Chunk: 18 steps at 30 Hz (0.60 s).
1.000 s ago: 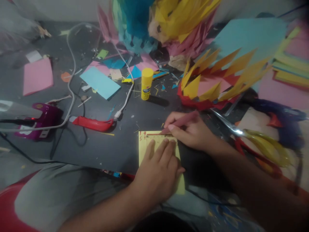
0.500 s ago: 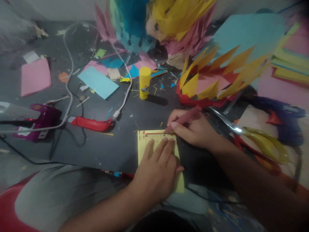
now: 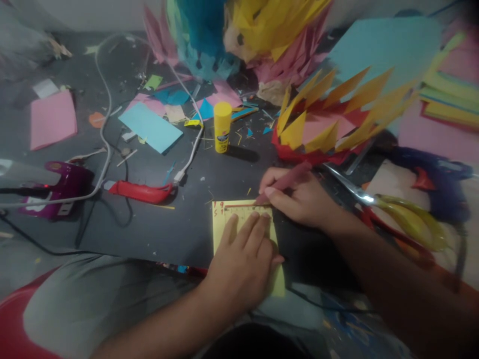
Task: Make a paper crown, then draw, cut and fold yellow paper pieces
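Observation:
A yellow sheet of paper (image 3: 279, 286) lies at the table's front edge, with red figures in its top left corner and a red line along its top. Flat across it are the stretched fingers of my left hand (image 3: 243, 257), pressing down what looks like a clear ruler (image 3: 239, 217) with markings; most of the ruler is hidden under the fingers. My right hand (image 3: 295, 197) is closed around a red pen (image 3: 290, 179), its tip touching the paper at the red line. A yellow glue stick (image 3: 222, 127) stands upright beyond the paper.
A red cutter (image 3: 142, 191) and a white cable (image 3: 190, 154) lie left. To the right are a red and yellow spiked paper ring (image 3: 299, 149), scissors (image 3: 407, 219) and a dark blue glue gun (image 3: 441, 174). Paper scraps and a light blue sheet (image 3: 149, 127) lie farther back.
The whole view has shifted very slightly. Both hands keep their places on the paper, and the pen tip stays at almost the same spot on the red line.

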Motion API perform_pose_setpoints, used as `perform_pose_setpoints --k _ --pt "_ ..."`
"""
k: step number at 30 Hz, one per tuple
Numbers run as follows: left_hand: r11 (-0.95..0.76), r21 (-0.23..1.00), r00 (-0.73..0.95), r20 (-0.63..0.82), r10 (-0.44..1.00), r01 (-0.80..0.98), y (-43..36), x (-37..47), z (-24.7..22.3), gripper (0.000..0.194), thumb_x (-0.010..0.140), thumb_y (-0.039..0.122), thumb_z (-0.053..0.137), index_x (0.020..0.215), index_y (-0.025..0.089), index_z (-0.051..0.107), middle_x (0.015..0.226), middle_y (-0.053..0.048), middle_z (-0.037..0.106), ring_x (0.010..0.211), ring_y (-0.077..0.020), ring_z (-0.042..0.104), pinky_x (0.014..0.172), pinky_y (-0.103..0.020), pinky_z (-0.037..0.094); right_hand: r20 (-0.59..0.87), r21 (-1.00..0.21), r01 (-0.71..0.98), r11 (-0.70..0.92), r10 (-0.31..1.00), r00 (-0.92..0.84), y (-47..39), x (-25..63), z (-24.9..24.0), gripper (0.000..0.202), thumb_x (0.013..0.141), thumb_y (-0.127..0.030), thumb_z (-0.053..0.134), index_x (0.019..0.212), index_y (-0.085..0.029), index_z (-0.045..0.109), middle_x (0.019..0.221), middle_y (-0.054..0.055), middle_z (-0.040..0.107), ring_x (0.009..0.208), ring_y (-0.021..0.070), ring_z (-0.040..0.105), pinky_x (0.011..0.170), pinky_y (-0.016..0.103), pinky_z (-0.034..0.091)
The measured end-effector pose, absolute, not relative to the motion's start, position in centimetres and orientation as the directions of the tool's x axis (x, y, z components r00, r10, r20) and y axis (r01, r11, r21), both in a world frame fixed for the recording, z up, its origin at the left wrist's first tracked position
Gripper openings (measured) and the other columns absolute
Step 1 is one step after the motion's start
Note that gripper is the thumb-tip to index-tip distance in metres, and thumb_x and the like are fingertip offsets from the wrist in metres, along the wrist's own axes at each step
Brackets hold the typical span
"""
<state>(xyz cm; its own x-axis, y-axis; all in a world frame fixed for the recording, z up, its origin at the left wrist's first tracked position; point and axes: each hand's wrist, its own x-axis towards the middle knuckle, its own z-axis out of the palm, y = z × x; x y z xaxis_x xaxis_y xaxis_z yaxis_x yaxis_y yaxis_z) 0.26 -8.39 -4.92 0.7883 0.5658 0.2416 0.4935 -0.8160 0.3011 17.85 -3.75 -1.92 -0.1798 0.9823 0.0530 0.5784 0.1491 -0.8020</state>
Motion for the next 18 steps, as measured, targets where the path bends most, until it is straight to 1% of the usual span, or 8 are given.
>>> perform_pose_setpoints --k 2,4,6,9,10,12,14,18 --pt "-0.817 0.298 0.790 0.239 0.564 0.493 -8.4 0.3 -4.9 0.024 0.093 0.029 0.038 0.093 0.014 0.057 0.131 -0.012 0.053 0.125 -0.0250 0.045 0.102 -0.048 0.035 0.096 -0.814 0.555 0.168 0.983 -0.156 -3.8 17.8 -1.7 0.011 0.074 -0.018 0.045 0.064 -0.019 0.050 0.060 0.000 0.059 0.053 0.0126 0.053 0.047 0.025 0.037" --pt "-0.817 0.300 0.793 0.231 0.564 0.493 -8.4 0.3 -4.9 0.025 0.093 0.029 0.038 0.094 0.014 0.057 0.131 -0.013 0.053 0.125 -0.0249 0.045 0.103 -0.047 0.035 0.156 -0.827 0.532 0.182 0.983 -0.094 -4.1 17.8 -1.1 0.012 0.078 -0.019 0.046 0.069 -0.020 0.053 0.065 0.001 0.062 0.057 0.0137 0.057 0.050 0.026 0.042" --pt "-0.813 0.310 0.793 0.224 0.566 0.493 -8.3 0.2 -4.8 0.025 0.094 0.029 0.037 0.093 0.014 0.057 0.131 -0.012 0.053 0.124 -0.0247 0.045 0.102 -0.047 0.035 0.203 -0.821 0.537 0.192 0.978 -0.039 -4.8 18.1 -0.4 0.013 0.083 -0.022 0.046 0.080 -0.023 0.059 0.077 0.001 0.066 0.068 0.0157 0.062 0.059 0.028 0.048" --pt "-0.808 0.328 0.792 0.222 0.569 0.489 -8.2 0.1 -4.7 0.026 0.094 0.029 0.035 0.092 0.014 0.057 0.131 -0.011 0.053 0.124 -0.0244 0.045 0.102 -0.048 0.036 0.190 -0.746 0.635 0.199 0.978 -0.083 -6.4 19.5 -0.3 0.020 0.087 -0.026 0.047 0.103 -0.027 0.061 0.097 0.003 0.067 0.089 0.0198 0.063 0.078 0.034 0.050" --pt "-0.808 0.334 0.793 0.218 0.568 0.486 -8.2 0.1 -4.6 0.027 0.095 0.029 0.035 0.092 0.014 0.057 0.131 -0.011 0.053 0.124 -0.0242 0.045 0.101 -0.048 0.037 0.165 -0.699 0.683 0.210 0.977 -0.131 -7.1 20.2 -0.6 0.023 0.087 -0.028 0.049 0.108 -0.027 0.060 0.100 0.004 0.067 0.092 0.0213 0.063 0.080 0.036 0.050" --pt "-0.808 0.342 0.796 0.218 0.564 0.479 -8.1 0.1 -4.4 0.028 0.095 0.030 0.034 0.092 0.014 0.057 0.129 -0.011 0.055 0.123 -0.0243 0.047 0.100 -0.048 0.039 0.129 -0.593 0.774 0.221 0.975 -0.179 -8.6 21.7 -1.7 0.026 0.084 -0.033 0.055 0.109 -0.027 0.060 0.103 0.007 0.067 0.094 0.0249 0.062 0.080 0.040 0.049" --pt "-0.806 0.352 0.798 0.214 0.564 0.475 -8.0 0.2 -4.3 0.030 0.095 0.030 0.034 0.092 0.013 0.058 0.128 -0.011 0.055 0.122 -0.0251 0.048 0.099 -0.048 0.040 0.169 -0.531 0.804 0.266 0.964 -0.207 -9.8 22.9 -2.9 0.031 0.079 -0.037 0.064 0.107 -0.026 0.060 0.103 0.008 0.066 0.095 0.0267 0.061 0.081 0.041 0.049" --pt "-0.794 0.402 0.806 0.194 0.560 0.456 -7.9 -0.2 -3.5 0.033 0.095 0.030 0.031 0.092 0.011 0.058 0.128 -0.013 0.055 0.122 -0.0257 0.047 0.100 -0.048 0.039 0.135 -0.504 0.819 0.273 0.962 -0.238 -10.5 23.6 -3.6 0.023 0.083 -0.037 0.058 0.101 -0.024 0.056 0.096 0.008 0.065 0.088 0.0249 0.061 0.074 0.038 0.049"
